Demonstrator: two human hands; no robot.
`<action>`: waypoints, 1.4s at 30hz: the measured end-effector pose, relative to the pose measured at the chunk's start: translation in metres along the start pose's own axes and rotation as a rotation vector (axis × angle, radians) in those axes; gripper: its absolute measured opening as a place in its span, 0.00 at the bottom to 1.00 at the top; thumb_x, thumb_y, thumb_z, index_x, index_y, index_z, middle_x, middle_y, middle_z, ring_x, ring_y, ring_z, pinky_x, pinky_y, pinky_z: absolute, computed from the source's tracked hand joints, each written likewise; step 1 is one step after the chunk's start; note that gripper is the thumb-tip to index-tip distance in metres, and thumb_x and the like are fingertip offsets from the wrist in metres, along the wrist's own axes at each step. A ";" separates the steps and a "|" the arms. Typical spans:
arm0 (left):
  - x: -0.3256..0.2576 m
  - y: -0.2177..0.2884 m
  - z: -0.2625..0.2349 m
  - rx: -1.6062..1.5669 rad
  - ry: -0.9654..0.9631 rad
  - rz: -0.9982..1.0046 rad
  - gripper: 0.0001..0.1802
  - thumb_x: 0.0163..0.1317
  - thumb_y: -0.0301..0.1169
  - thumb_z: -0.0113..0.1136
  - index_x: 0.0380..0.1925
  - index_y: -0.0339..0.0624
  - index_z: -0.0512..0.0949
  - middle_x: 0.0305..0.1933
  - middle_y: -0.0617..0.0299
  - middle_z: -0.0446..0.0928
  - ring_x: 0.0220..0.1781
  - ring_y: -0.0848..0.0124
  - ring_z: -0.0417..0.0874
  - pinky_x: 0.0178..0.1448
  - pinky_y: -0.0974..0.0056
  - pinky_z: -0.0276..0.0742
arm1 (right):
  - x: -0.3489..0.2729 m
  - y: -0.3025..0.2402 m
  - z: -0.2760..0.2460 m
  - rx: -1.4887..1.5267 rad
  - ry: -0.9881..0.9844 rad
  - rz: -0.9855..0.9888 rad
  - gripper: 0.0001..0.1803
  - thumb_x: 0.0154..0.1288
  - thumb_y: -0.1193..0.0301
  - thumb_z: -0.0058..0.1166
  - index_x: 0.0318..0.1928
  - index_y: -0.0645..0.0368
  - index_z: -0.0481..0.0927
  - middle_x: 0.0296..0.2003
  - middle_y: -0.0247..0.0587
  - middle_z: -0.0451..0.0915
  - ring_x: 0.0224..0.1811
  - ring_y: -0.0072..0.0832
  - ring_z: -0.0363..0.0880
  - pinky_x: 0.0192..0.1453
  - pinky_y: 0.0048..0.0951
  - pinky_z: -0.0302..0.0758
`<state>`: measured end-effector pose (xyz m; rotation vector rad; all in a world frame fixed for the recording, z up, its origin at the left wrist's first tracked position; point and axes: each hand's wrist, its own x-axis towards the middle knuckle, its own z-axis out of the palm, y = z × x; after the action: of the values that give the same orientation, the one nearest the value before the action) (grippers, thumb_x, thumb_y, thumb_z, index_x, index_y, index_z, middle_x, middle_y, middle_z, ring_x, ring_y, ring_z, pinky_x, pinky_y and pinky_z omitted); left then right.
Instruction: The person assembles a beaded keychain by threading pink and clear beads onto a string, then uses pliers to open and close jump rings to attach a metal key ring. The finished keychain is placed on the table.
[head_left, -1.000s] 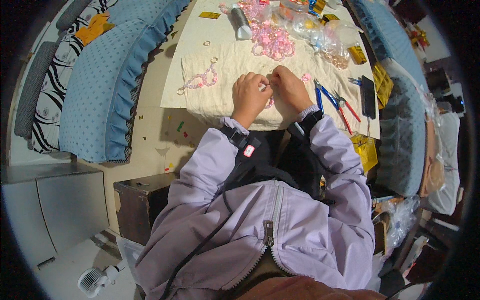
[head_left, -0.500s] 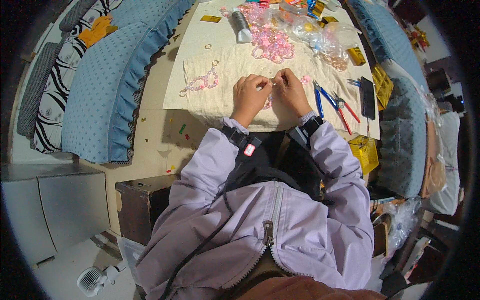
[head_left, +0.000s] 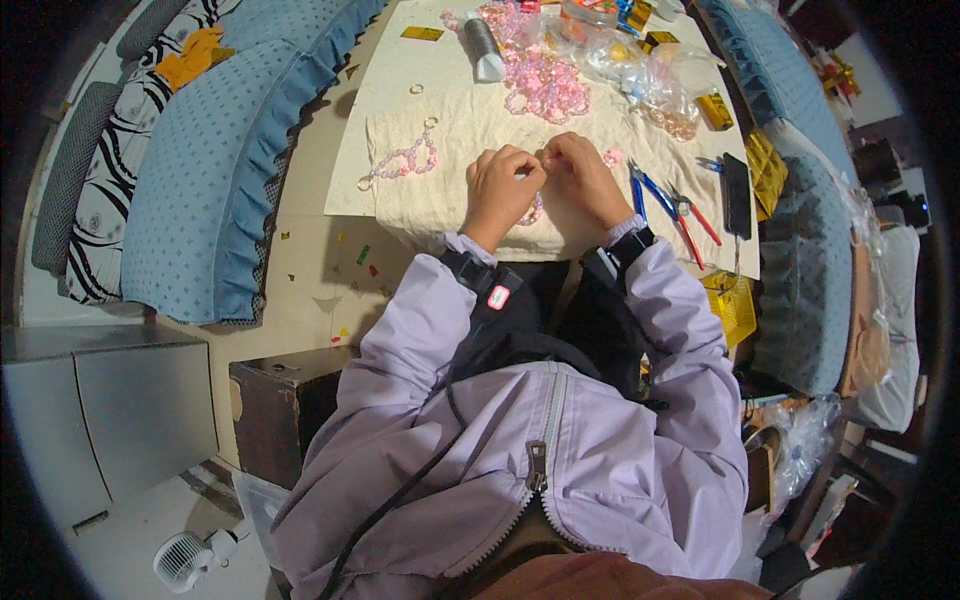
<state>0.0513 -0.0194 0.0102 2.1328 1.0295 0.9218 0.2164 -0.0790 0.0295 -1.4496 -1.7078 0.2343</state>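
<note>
Close together over the cloth, my left hand (head_left: 503, 188) and my right hand (head_left: 586, 178) have their thumbs and forefingers pinched, fingertips nearly meeting. A strand of pink and lilac beads (head_left: 534, 212) shows below the gap between them and seems to lead up into the left pinch. What the right fingertips hold is too small and hidden to tell. Left of my hands lies a beaded charm strand (head_left: 405, 160) with gold rings at its ends. A small pink bead piece (head_left: 613, 157) rests just beyond my right hand.
Beyond my hands lie a heap of pink bead strands (head_left: 545, 88), a grey thread spool (head_left: 484, 52) and clear plastic bags (head_left: 640, 75). To the right are blue-handled pliers (head_left: 655, 195), red-handled pliers (head_left: 690, 225) and a black phone (head_left: 735, 195). A cream cloth (head_left: 445, 215) covers the table's near part.
My right hand has rotated and shifted slightly, its fingers more curled over the pinch. The left hand stays nearly in place, and the beads below show a little lower.
</note>
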 end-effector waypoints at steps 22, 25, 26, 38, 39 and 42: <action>0.003 -0.008 -0.002 -0.018 -0.084 0.035 0.07 0.57 0.38 0.64 0.27 0.51 0.84 0.41 0.71 0.82 0.53 0.63 0.78 0.63 0.55 0.64 | 0.002 -0.001 0.000 0.151 -0.206 0.242 0.05 0.69 0.74 0.54 0.42 0.61 0.76 0.35 0.48 0.81 0.39 0.40 0.81 0.46 0.36 0.76; 0.002 -0.009 -0.002 -0.019 -0.092 0.045 0.07 0.58 0.39 0.64 0.28 0.51 0.85 0.40 0.71 0.82 0.53 0.64 0.79 0.63 0.55 0.64 | -0.002 0.000 0.004 0.211 -0.160 0.309 0.04 0.71 0.74 0.53 0.43 0.61 0.75 0.34 0.46 0.80 0.37 0.36 0.80 0.45 0.34 0.75; 0.002 -0.008 -0.002 -0.022 -0.096 0.049 0.07 0.58 0.39 0.64 0.28 0.51 0.85 0.40 0.71 0.82 0.53 0.64 0.79 0.63 0.55 0.64 | -0.002 0.002 0.004 0.209 -0.155 0.301 0.05 0.72 0.74 0.53 0.44 0.61 0.75 0.34 0.45 0.80 0.37 0.35 0.80 0.45 0.34 0.75; 0.000 -0.007 -0.002 0.066 -0.071 0.113 0.09 0.58 0.41 0.66 0.31 0.52 0.86 0.40 0.73 0.83 0.50 0.66 0.79 0.59 0.55 0.65 | -0.012 0.005 0.017 0.258 -0.016 0.312 0.04 0.73 0.75 0.52 0.43 0.62 0.73 0.35 0.42 0.76 0.38 0.32 0.76 0.46 0.33 0.74; 0.000 -0.007 -0.002 0.068 -0.068 0.129 0.09 0.58 0.41 0.66 0.31 0.52 0.86 0.40 0.73 0.83 0.50 0.66 0.79 0.59 0.55 0.65 | -0.012 0.004 0.018 0.206 -0.009 0.256 0.04 0.73 0.75 0.52 0.43 0.62 0.73 0.34 0.43 0.76 0.38 0.33 0.76 0.46 0.34 0.74; 0.000 -0.007 -0.004 0.072 -0.088 0.167 0.10 0.59 0.42 0.66 0.32 0.51 0.87 0.40 0.71 0.83 0.51 0.66 0.79 0.59 0.55 0.65 | -0.017 0.002 0.016 0.202 0.007 0.227 0.03 0.71 0.76 0.52 0.42 0.62 0.73 0.34 0.46 0.75 0.38 0.37 0.76 0.46 0.35 0.73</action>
<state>0.0453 -0.0151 0.0079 2.3257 0.8634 0.8697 0.2059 -0.0868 0.0101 -1.4885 -1.4670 0.5090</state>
